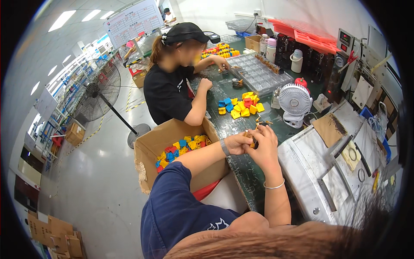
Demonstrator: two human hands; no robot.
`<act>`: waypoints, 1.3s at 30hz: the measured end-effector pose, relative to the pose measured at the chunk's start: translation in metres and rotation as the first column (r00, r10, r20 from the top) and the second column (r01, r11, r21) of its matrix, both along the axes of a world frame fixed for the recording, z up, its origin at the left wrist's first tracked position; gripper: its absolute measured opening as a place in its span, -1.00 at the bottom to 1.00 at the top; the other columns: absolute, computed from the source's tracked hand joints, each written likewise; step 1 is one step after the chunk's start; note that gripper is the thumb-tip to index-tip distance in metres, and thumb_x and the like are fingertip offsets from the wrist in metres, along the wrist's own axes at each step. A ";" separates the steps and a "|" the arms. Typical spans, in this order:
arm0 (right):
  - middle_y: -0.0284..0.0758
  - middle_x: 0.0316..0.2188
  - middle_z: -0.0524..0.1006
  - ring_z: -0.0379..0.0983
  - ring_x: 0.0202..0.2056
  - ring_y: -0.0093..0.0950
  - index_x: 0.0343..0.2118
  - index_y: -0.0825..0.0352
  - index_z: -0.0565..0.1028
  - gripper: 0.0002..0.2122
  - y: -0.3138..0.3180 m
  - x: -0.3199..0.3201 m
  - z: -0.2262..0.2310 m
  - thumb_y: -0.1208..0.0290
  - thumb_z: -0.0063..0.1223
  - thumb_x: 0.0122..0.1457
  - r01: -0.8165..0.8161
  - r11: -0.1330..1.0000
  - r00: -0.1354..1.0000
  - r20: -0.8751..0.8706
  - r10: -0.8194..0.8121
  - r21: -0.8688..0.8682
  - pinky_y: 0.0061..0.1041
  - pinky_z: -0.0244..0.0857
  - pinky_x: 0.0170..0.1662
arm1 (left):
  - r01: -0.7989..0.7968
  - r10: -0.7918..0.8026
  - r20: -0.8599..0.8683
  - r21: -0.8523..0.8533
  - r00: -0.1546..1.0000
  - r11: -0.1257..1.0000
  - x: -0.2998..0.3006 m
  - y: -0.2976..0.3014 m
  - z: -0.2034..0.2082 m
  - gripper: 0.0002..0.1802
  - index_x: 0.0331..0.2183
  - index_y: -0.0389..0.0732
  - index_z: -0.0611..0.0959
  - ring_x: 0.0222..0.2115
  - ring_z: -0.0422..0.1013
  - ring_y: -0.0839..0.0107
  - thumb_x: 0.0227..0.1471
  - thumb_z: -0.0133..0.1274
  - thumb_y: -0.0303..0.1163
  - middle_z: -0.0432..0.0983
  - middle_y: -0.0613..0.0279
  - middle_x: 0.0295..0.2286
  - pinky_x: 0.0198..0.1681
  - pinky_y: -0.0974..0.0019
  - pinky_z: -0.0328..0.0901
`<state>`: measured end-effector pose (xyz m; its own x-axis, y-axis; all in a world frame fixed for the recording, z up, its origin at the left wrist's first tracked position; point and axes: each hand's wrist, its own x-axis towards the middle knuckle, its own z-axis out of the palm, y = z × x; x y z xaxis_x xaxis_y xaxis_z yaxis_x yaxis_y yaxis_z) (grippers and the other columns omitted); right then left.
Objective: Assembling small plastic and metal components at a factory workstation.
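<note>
Over the near edge of the green worktable (248, 172), my two hands are close together. My left hand (237, 143), with a grey band at the wrist, has its fingers closed on a small dark and copper-coloured part (255, 143). From the other side my right hand (266, 147) grips the same part, a bracelet on its wrist. Fingers cover most of the part, so its exact kind is hidden. Just beyond my hands lies a loose pile of yellow, red and blue plastic pieces (246, 105).
A cardboard box (144, 149) of similar coloured pieces stands left of my arm. A small white fan (295, 101) and a metal machine top (310, 159) are to the right. Beyond, a co-worker (168, 93) handles dark round parts beside a clear compartment tray (261, 73).
</note>
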<state>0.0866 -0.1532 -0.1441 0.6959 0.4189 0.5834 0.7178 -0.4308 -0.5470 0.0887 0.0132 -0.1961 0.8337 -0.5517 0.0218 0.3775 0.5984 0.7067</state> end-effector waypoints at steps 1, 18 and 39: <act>-0.16 -0.09 0.44 0.21 0.08 -0.10 -0.33 0.21 0.61 -0.76 0.000 0.000 -0.002 0.35 0.21 -0.15 -0.003 1.000 1.000 0.002 0.003 -0.001 -0.14 0.01 0.14 | 0.016 -0.016 0.027 0.001 1.000 1.000 0.001 -0.003 -0.001 -0.24 0.13 -0.08 0.21 0.06 0.25 0.34 -0.08 0.19 -0.40 0.27 0.24 0.02 0.12 0.19 0.19; -0.19 -0.07 0.39 0.21 0.08 -0.18 -0.17 0.28 0.48 -0.53 -0.006 0.012 -0.007 0.32 0.28 -0.25 -0.048 0.999 0.996 -0.077 0.047 -0.013 -0.19 0.00 0.13 | 0.050 -0.049 0.014 -0.125 0.999 0.991 0.013 0.007 -0.014 -0.46 0.07 -0.16 0.32 0.04 0.30 0.22 0.09 -0.01 -0.18 0.32 0.10 0.02 0.11 0.13 0.20; -0.18 -0.13 0.44 0.27 0.03 -0.17 -0.29 0.28 0.57 -0.67 -0.010 0.016 -0.007 0.31 0.26 -0.20 -0.034 0.999 0.995 -0.088 0.035 0.019 -0.20 0.06 0.10 | 0.008 -0.022 -0.069 -0.199 0.997 0.980 0.007 -0.009 0.004 -0.42 0.00 -0.16 0.42 -0.05 0.38 0.27 0.19 -0.31 0.08 0.43 0.15 -0.07 0.06 0.10 0.24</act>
